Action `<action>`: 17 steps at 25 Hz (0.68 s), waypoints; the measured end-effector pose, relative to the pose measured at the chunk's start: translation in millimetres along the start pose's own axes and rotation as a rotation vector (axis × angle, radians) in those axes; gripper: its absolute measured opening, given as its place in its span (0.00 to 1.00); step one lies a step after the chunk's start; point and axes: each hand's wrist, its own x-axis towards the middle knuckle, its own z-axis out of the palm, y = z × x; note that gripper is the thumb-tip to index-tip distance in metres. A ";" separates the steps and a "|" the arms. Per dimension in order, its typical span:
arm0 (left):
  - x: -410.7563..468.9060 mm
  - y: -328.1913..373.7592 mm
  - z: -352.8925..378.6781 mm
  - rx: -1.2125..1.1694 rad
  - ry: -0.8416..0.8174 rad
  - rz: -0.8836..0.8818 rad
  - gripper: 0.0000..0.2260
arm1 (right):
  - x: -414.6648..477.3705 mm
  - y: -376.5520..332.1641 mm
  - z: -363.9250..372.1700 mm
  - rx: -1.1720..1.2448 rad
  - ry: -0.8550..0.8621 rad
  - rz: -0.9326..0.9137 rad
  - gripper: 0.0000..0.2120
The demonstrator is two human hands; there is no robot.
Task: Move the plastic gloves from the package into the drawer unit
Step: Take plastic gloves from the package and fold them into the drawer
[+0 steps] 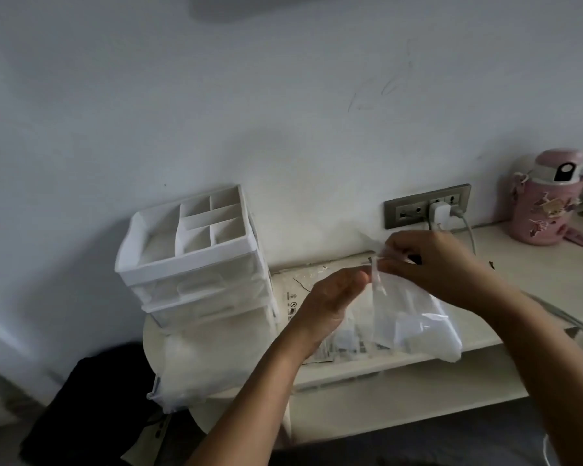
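A clear plastic package (408,317) holding folded plastic gloves hangs above the shelf at centre right. My right hand (431,264) pinches its top edge from the right. My left hand (330,297) holds the same top edge from the left, fingers bent toward it. The white drawer unit (196,260) stands to the left on a round stool, with a divided tray on top and translucent drawers below; the lower drawer sits slightly pulled out.
A flat printed plastic bag (293,297) lies on the cream shelf (525,274) under my hands. A wall socket (428,206) with a charger and cable sits behind. A pink bottle (546,200) stands far right. Another plastic bag (189,368) drapes over the stool's front.
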 end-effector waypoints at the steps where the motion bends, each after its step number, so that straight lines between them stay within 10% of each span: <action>1: -4.9 8.2 -2.2 -0.030 -0.035 -0.014 0.19 | 2.7 -2.8 6.1 0.012 0.001 0.002 0.08; 7: -23.8 1.3 -19.1 0.160 -0.085 -0.128 0.18 | 22.7 -19.6 42.4 0.387 0.037 0.192 0.09; 12: -45.8 -21.3 -45.0 -0.431 0.115 -0.189 0.05 | 35.9 -27.8 64.1 0.953 0.083 0.606 0.09; 14: -46.9 -27.5 -61.0 -0.598 0.285 -0.239 0.06 | 40.3 -21.9 74.1 0.720 -0.125 0.693 0.09; 17: -51.0 -28.5 -85.2 -0.223 0.392 -0.264 0.05 | 45.6 -25.2 81.5 0.115 -0.387 0.553 0.26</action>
